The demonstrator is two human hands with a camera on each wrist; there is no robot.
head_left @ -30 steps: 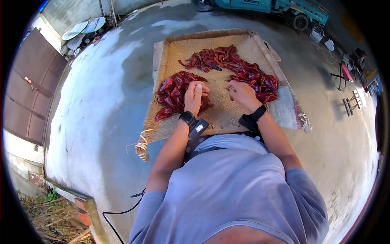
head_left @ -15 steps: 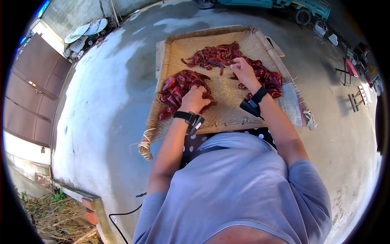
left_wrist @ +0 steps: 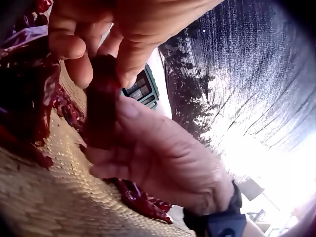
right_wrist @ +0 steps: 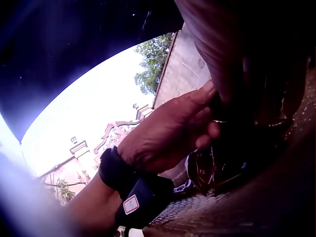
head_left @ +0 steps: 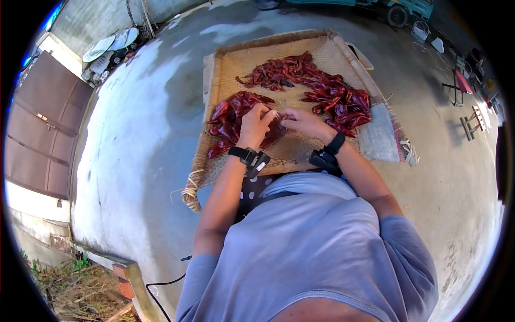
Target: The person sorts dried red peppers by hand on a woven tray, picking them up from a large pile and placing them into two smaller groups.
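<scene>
In the head view my left hand (head_left: 254, 126) and right hand (head_left: 308, 125) meet over the front of a woven tray (head_left: 300, 153). Between them is a dark red dried chili pepper (left_wrist: 101, 106), clearest in the left wrist view. My left hand pinches its upper end between thumb and fingers. Lower down, the right thumb and fingers grip it too. Beside my left hand lies a pile of glossy whole chilies (head_left: 229, 115). Another chili heap (head_left: 346, 104) sits to the right, and shrivelled, smaller chili pieces (head_left: 279, 71) lie farther back. In the right wrist view the held pepper is mostly in shadow.
Pale cloth (head_left: 379, 134) covers the tray's right front corner, and a bound rope end (head_left: 191, 196) sticks out at its left front corner. Around it is a concrete yard (head_left: 161, 161). Behind stand a teal vehicle (head_left: 370, 4) and, to the right, a small stool (head_left: 472, 123).
My right hand went from the right heap out toward the back pile, then came back to meet the left hand. The left hand lifted from the left pile, and both now hold one pepper.
</scene>
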